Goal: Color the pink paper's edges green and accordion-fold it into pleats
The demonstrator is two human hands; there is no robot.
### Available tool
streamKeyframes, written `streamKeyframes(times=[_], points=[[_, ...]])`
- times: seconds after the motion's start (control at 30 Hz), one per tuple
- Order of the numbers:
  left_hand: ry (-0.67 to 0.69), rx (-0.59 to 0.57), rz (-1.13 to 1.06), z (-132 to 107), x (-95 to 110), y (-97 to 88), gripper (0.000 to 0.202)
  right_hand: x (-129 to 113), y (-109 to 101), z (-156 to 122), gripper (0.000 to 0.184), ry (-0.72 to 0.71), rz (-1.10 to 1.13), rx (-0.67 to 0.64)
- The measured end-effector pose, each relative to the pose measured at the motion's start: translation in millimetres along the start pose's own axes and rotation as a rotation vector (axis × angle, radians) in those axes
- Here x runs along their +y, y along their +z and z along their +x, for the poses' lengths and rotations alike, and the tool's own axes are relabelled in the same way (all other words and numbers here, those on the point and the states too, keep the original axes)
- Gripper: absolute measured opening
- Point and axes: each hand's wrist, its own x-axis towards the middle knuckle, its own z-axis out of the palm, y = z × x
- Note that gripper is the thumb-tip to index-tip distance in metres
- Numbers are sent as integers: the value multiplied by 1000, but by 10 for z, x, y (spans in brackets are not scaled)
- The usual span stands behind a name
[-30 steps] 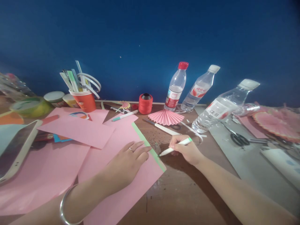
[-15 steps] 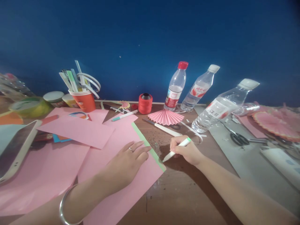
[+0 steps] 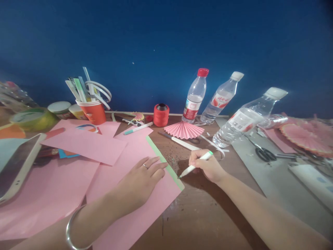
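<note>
Flat on a pink sheet of paper [image 3: 156,201] rests my left hand [image 3: 145,177], fingers stretched out close to the sheet's right edge. A light green band [image 3: 158,152] runs along that edge. My right hand [image 3: 208,168] grips a white marker [image 3: 195,164] with a green end. The marker's green tip is at the band, near the sheet's lower right corner. Just beyond the right hand lie a white-handled knife [image 3: 182,143] and a pleated pink paper fan [image 3: 184,130].
Three upright water bottles [image 3: 194,104] stand at the back right. A red thread spool [image 3: 161,116] and a red paper cup [image 3: 95,114] of markers stand near the blue wall. Black scissors [image 3: 265,154] lie on a grey board [image 3: 249,163] at right. A phone or tablet [image 3: 20,166] is at left.
The marker in my right hand has shifted slightly up and left along the green band. My left hand stays in place on the sheet.
</note>
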Motion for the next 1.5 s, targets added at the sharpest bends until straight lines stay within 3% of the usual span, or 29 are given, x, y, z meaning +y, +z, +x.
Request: streamKeyframes(times=[0.43,0.73,0.9,1.07,1.5], points=[[8,-51,43,-6,4,-2,35,-13,-8,-9,12,12,-12,-47],[3,-24,17,-1,-8,7,35,-30,18,-3,12,-3,-19,16],[0,-3,8,-5,-3,1,34,-22,3,-2,12,-5,-48,-65],[1,-34,34,-3,0,3,35,-6,3,3,11,-9,-29,0],[-7,-38,12,-19,2,5,38,-7,1,5,11,-26,-18,-60]])
